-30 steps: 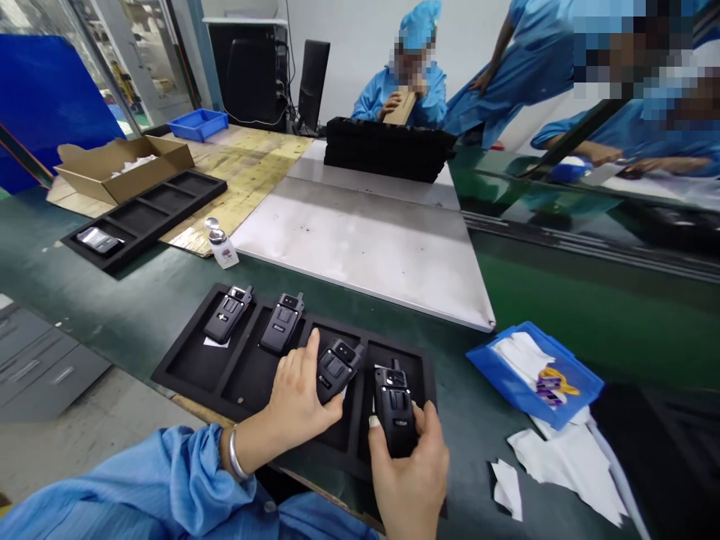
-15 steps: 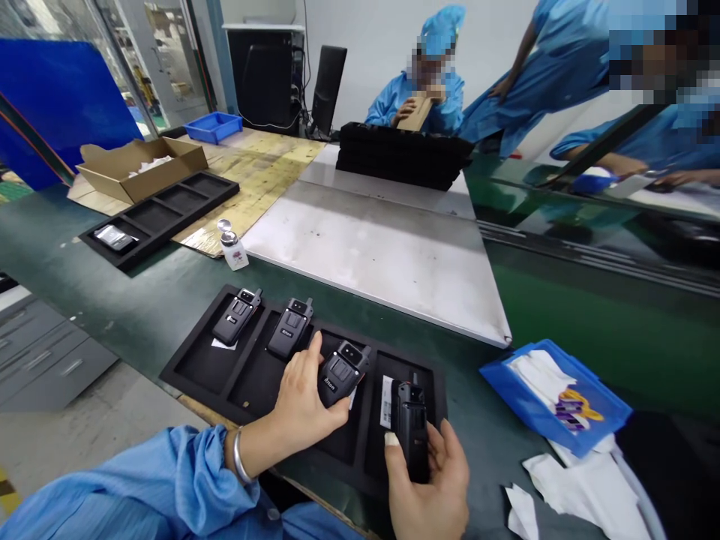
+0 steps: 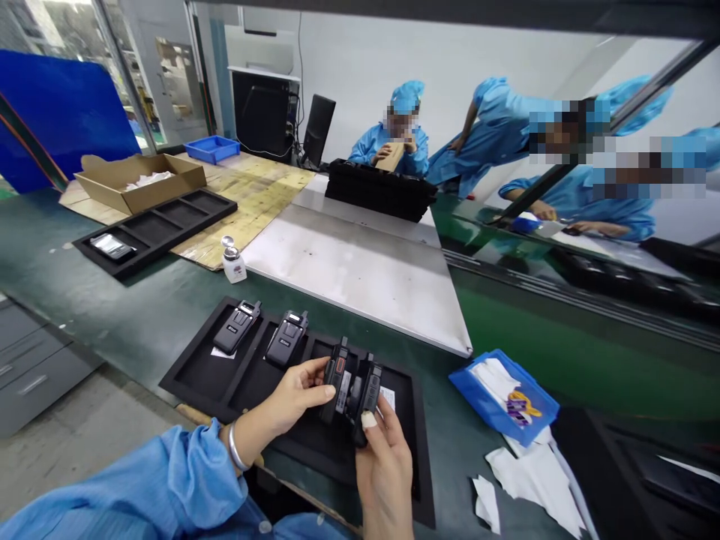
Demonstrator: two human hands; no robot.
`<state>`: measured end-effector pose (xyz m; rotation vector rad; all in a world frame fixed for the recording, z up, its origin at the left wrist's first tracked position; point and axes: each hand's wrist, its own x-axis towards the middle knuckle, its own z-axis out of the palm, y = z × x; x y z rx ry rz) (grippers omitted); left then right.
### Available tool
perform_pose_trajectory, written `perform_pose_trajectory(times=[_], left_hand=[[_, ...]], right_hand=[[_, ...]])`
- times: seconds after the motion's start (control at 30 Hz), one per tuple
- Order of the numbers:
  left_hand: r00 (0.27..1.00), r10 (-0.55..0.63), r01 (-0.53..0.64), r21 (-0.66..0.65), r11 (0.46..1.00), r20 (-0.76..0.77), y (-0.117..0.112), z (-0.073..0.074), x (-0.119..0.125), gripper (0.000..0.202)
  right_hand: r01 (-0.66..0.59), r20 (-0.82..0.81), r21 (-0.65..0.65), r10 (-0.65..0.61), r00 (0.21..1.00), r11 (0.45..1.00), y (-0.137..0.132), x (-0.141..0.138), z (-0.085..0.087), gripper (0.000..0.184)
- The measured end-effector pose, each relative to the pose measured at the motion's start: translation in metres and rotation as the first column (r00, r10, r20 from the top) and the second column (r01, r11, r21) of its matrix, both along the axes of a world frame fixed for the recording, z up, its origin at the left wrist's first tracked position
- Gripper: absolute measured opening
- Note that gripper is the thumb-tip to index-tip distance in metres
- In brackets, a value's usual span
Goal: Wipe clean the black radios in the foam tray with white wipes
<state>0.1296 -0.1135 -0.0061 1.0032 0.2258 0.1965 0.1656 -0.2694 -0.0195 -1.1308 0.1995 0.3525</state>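
A black foam tray with several compartments lies on the green bench in front of me. Two small black handheld radios rest in its left compartments. My left hand grips a third black radio, lifted and turned on its side above the tray. My right hand grips a fourth radio, held side by side against the other one. A white label lies in the right compartment.
A small pump bottle stands beyond the tray. A second black tray and a cardboard box sit at far left. A blue tray with wipes lies at right. People in blue coats work across the bench behind stacked black trays.
Both hands lifted their radios out of the tray compartments and brought them together, turned on edge, above the tray. The view tilted upward.
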Motion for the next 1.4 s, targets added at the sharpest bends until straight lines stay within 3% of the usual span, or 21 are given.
perform_pose_trajectory(times=[0.23, 0.43, 0.7, 0.8, 0.93, 1.03, 1.13, 1.2, 1.27, 1.4], left_hand=[[0.999, -0.032, 0.033, -0.034, 0.999, 0.019, 0.0, 0.0, -0.003, 0.062], [0.999, -0.045, 0.046, -0.041, 0.998, 0.017, 0.0, 0.0, -0.003, 0.062], [0.999, -0.033, 0.032, -0.027, 0.999, -0.016, 0.0, -0.002, -0.002, 0.066], [1.0, -0.011, 0.012, 0.024, 1.0, -0.025, 0.001, -0.004, -0.002, 0.072], [0.998, -0.049, 0.043, 0.184, 0.982, 0.029, 0.005, -0.002, -0.01, 0.08], [0.985, -0.134, 0.076, 0.424, 0.902, 0.11, 0.014, 0.005, -0.021, 0.085], [0.971, -0.198, 0.042, 0.715, 0.698, 0.137, 0.021, 0.012, -0.034, 0.085], [0.967, -0.215, 0.016, 0.807, 0.59, 0.138, 0.022, 0.014, -0.041, 0.083], [0.964, -0.228, 0.014, 0.833, 0.554, 0.135, 0.021, 0.014, -0.046, 0.079], [0.969, -0.225, 0.041, 0.83, 0.556, 0.103, 0.018, 0.015, -0.051, 0.076]], right_hand=[[-0.009, 0.1, -0.023, 0.011, 0.995, 1.0, 0.024, -0.009, 0.001, 0.065], [0.013, 0.205, -0.099, 0.008, 0.979, 0.995, 0.02, -0.014, -0.01, 0.064], [-0.015, 0.231, -0.093, 0.036, 0.972, 0.996, 0.018, -0.011, -0.014, 0.064], [-0.063, 0.205, -0.073, 0.077, 0.976, 0.995, 0.016, -0.007, -0.013, 0.065], [-0.196, 0.266, -0.053, 0.203, 0.943, 0.979, 0.004, -0.002, -0.014, 0.069], [-0.289, 0.341, -0.094, 0.303, 0.89, 0.953, -0.008, -0.002, -0.015, 0.073], [-0.332, 0.38, -0.203, 0.387, 0.84, 0.921, -0.017, -0.006, -0.016, 0.07], [-0.32, 0.421, -0.274, 0.412, 0.808, 0.907, -0.019, -0.01, -0.016, 0.068], [-0.295, 0.467, -0.322, 0.422, 0.777, 0.899, -0.019, -0.014, -0.016, 0.066], [-0.267, 0.501, -0.388, 0.445, 0.742, 0.882, -0.018, -0.018, -0.019, 0.065]])
